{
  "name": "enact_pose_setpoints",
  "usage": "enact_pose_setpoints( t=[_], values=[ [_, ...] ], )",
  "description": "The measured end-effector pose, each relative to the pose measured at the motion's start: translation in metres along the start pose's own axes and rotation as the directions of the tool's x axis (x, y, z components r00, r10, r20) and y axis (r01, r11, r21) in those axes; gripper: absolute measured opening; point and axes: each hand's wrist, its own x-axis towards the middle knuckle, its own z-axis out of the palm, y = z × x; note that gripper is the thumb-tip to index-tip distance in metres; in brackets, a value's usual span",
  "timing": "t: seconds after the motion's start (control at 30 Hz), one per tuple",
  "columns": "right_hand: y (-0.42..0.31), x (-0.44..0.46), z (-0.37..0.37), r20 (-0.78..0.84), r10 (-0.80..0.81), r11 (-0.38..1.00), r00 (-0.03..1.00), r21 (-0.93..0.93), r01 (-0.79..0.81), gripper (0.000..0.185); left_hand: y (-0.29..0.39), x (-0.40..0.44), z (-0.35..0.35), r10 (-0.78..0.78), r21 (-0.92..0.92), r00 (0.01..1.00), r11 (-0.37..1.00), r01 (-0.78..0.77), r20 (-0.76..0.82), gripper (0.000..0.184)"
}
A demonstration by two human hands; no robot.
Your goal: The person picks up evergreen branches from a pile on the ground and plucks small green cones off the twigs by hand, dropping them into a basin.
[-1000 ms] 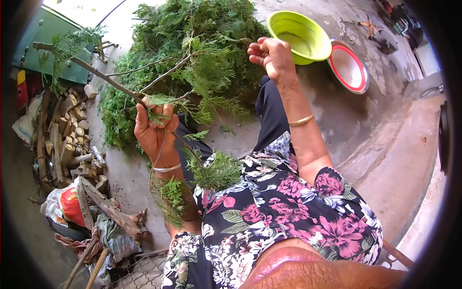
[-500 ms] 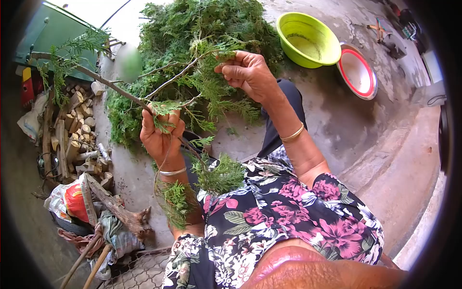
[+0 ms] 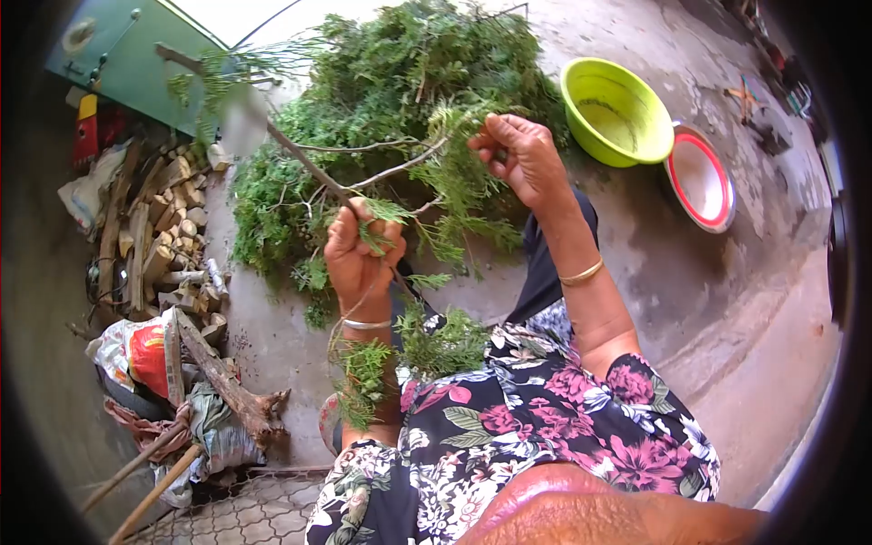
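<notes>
Firewood [image 3: 157, 261] and greenery [image 3: 391, 73] are piled on concrete floor [image 3: 277, 336]. A branch [image 3: 313, 167] is gripped by left hand [image 3: 365, 254], pinched by right hand [image 3: 527, 162].

Rough woody branch [image 3: 312, 166], smooth plastic basin [image 3: 643, 102], matt concrete floor [image 3: 282, 327]

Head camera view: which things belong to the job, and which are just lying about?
Probably the job:
brown-stemmed green branch, in left hand
right hand, at this branch
heaped green foliage behind

Seemingly lying about:
split brown firewood
round lime-green basin
round red-rimmed white basin
</notes>
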Motion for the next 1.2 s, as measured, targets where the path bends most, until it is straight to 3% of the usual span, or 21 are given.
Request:
enact_pose_setpoints(
  t=[0.13,0.27,0.33,0.4,0.5,0.7,0.87,0.93,1.17,1.2],
  values=[
    [0.006,0.002,-0.003,-0.036,0.059,0.997,0.998,-0.053,-0.061,0.01,-0.003,0.001,0.0,-0.006,0.024,1.0,1.0,0.005,0.023,0.029],
    [0.015,0.002,-0.008,-0.141,-0.08,0.978,0.987,-0.202,0.051,0.007,-0.005,0.0,0.008,-0.029,0.028,0.999,0.999,0.029,0.031,0.029],
    [0.02,0.002,-0.007,-0.111,-0.331,0.815,0.937,-0.534,0.225,0.007,-0.005,0.0,0.008,-0.035,0.045,0.999,0.998,0.034,0.024,0.029],
    [0.017,-0.002,-0.007,-0.146,-0.26,0.883,0.954,-0.436,0.174,0.01,-0.003,-0.003,0.005,-0.068,0.143,0.995,0.988,0.057,0.075,0.028],
    [0.013,-0.001,-0.007,-0.101,-0.116,0.969,0.988,-0.231,0.09,0.009,-0.004,-0.002,0.01,-0.064,0.144,0.995,0.988,0.054,0.07,0.026],
    [0.009,-0.002,-0.003,-0.074,-0.069,0.955,0.995,-0.292,0.045,0.009,-0.004,-0.003,0.01,-0.064,0.175,0.996,0.983,0.052,0.065,0.025],
    [0.006,0.001,-0.008,-0.049,0.034,0.976,0.998,-0.215,-0.044,0.015,-0.006,-0.005,0.012,-0.062,0.188,0.995,0.981,0.046,0.08,0.026],
    [0.005,0.001,-0.001,-0.161,0.076,0.943,0.984,-0.308,-0.123,0.021,-0.006,-0.006,0.01,-0.044,0.208,0.997,0.978,0.03,0.064,0.025],
    [0.019,0.005,-0.016,-0.092,-0.108,0.964,0.99,-0.253,0.082,0.027,0.0,-0.008,0.008,-0.031,0.151,0.999,0.988,0.026,0.035,0.024],
    [0.018,0.006,-0.016,-0.109,-0.192,0.931,0.975,-0.334,0.146,0.028,0.0,-0.008,0.007,-0.044,0.16,0.997,0.986,0.034,0.058,0.025]
  ],
)
